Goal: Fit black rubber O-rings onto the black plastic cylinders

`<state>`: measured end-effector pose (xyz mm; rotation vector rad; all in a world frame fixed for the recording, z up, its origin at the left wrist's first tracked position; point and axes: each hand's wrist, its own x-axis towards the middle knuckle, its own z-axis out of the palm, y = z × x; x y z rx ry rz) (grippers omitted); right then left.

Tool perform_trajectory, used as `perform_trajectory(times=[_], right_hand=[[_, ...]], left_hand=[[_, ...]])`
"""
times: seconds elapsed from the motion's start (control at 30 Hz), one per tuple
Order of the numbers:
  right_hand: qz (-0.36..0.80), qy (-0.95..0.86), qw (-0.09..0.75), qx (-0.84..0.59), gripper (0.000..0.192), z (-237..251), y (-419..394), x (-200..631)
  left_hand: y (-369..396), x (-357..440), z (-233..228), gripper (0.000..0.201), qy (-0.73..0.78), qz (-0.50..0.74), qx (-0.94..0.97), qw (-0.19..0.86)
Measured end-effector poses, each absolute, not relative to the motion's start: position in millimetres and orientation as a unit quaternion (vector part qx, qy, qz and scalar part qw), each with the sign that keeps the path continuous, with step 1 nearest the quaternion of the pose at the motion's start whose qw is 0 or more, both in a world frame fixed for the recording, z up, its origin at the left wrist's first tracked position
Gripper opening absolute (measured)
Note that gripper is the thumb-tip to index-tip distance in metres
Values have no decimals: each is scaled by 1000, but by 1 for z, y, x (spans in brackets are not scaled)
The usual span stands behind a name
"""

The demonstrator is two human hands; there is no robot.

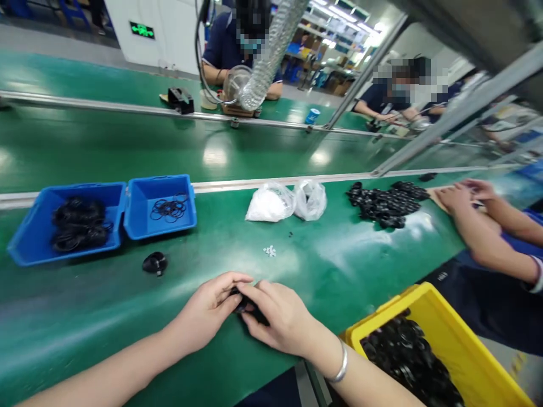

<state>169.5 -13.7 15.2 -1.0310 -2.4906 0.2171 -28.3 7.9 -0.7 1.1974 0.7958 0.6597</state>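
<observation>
My left hand (212,305) and my right hand (275,316) meet over the green bench, fingers closed around a small black part (244,305). Most of that part is hidden by the fingers, so its full shape does not show. Beyond the hands lies a little group of small white pieces (270,251), with a few tiny black bits (291,234) behind it. To the left, a rounded black part (155,263) rests alone on the bench.
Two blue bins stand at left, one with black parts (78,223), one with thin black rings (169,209). Two plastic bags (271,203) lie mid-bench. A pile of black parts (386,203) sits near a co-worker's hands (464,195). A yellow crate (458,322) stands at lower right.
</observation>
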Motion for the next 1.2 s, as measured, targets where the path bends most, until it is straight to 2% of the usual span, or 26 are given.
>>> perform_trajectory(times=[0.13, 0.23, 0.33, 0.4, 0.53, 0.67, 0.77, 0.87, 0.97, 1.07, 1.2], right_hand=[[15, -922, 184, -342, 39, 16, -18, 167], [62, -914, 211, -341, 38, 18, -16, 179], [140, -809, 242, -516, 33, 20, -2, 214], [129, -699, 257, -655, 34, 18, 16, 250], [57, -584, 284, -759, 40, 7, 57, 333], [-6, -474, 320, -820, 60, -3, 82, 385], [-17, -432, 338, -836, 53, -8, 88, 398], [-5, -433, 351, -830, 42, -8, 87, 400], [20, -464, 367, -806, 45, -4, 79, 388], [76, -539, 368, -754, 38, 0, 66, 356], [195, -661, 321, -650, 20, 6, 55, 291]], left_hand=[[-2, -27, -4, 35, 358, 251, 557, 706], [-9, -27, -2, 45, 344, 223, 565, 716], [-11, -27, 1, 52, 350, 210, 571, 712], [-10, -26, 1, 45, 360, 203, 597, 688], [-8, -23, -6, 35, 361, 196, 657, 632], [-12, -22, -14, 32, 351, 213, 708, 575], [-13, -30, -11, 36, 350, 226, 791, 448], [-8, -52, -1, 43, 368, 234, 869, 231], [-2, -81, 3, 45, 410, 247, 877, 46], [0, -106, -4, 44, 464, 227, 855, -46], [1, -119, -18, 41, 480, 196, 851, -81]])
